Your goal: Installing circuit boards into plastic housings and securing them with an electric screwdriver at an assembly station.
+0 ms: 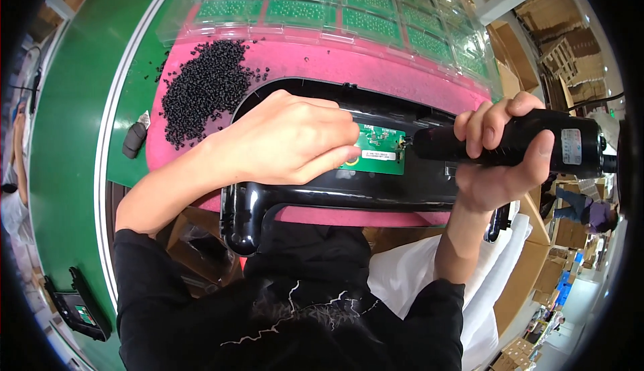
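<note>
My right hand (503, 149) is wrapped round a black electric screwdriver (563, 144), held nearly level with its tip pointing left. That tip is at the right end of a green circuit board (389, 163), near some small connector parts. The board sits inside a glossy black plastic housing (315, 198) with a leg bent toward me at its left. My left hand (302, 139) is over the board's left part, fingers curled together. Whatever its fingertips may hold is hidden.
A pile of small black screws (201, 96) lies on the pink mat (315, 56), left of the housing. Clear trays of green boards (302, 12) stand behind. A dark wrapped object (136, 136) lies further left. Another black housing piece (80, 310) is at lower left.
</note>
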### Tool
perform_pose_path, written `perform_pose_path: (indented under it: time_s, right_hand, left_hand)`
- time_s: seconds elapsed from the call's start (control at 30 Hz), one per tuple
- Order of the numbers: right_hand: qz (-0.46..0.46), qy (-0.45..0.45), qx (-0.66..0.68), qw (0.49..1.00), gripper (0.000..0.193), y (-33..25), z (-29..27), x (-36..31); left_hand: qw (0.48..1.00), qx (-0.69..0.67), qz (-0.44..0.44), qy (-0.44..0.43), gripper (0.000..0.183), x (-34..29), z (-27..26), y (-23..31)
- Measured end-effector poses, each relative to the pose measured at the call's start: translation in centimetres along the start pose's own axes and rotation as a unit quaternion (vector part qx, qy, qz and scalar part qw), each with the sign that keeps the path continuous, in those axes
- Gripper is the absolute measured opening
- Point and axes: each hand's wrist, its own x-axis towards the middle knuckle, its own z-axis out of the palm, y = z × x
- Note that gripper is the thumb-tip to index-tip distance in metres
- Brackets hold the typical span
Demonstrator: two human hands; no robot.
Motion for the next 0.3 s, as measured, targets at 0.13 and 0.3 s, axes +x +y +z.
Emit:
perform_pose_path:
  time_s: [0.13,0.3]
  right_hand:
    - [0.007,-0.002,-0.005,1.0,0.043,0.28,-0.32,0.26]
    - [0.017,-0.01,-0.015,1.0,0.043,1.07,-0.69,0.51]
  left_hand:
    - [0.999,-0.017,0.028,-0.041,0.012,0.05,0.03,-0.36]
    - [0.995,-0.008,-0.004,-0.097,0.015,-0.17,0.43,-0.64]
